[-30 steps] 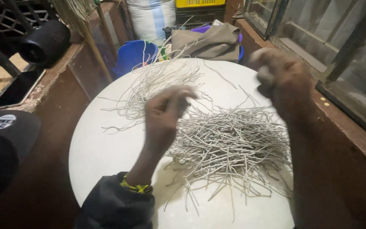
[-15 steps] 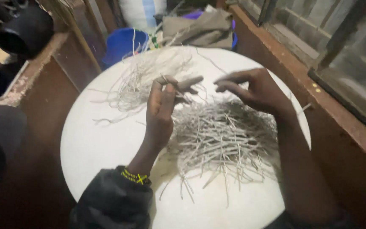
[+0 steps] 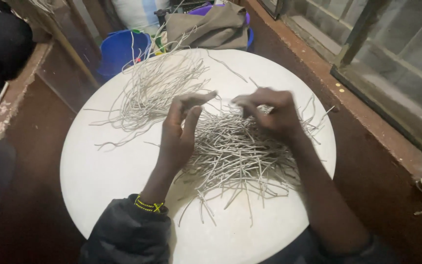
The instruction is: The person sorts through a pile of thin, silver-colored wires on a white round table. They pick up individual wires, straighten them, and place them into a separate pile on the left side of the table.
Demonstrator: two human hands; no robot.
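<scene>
A round white table (image 3: 108,181) carries two heaps of thin grey strands. My left hand (image 3: 179,132) and my right hand (image 3: 269,115) hover close together over the nearer, denser heap of short strands (image 3: 240,159). Their fingertips almost meet, and one pale strand (image 3: 224,99) seems to be pinched between them, though it is blurred. My left index finger points right, and my right fingers are curled. A looser heap of longer strands (image 3: 155,88) lies at the far left of the table. A yellow and black band (image 3: 148,206) sits on my left wrist.
Behind the table stand a blue bucket (image 3: 118,46) and a purple basin (image 3: 202,9) with a brown cloth (image 3: 211,27) draped over it. A black rounded object (image 3: 1,44) rests on the left ledge. A metal window frame (image 3: 367,54) runs along the right wall.
My right hand came down from a raised position to meet my left hand over the near heap. The view has shifted slightly.
</scene>
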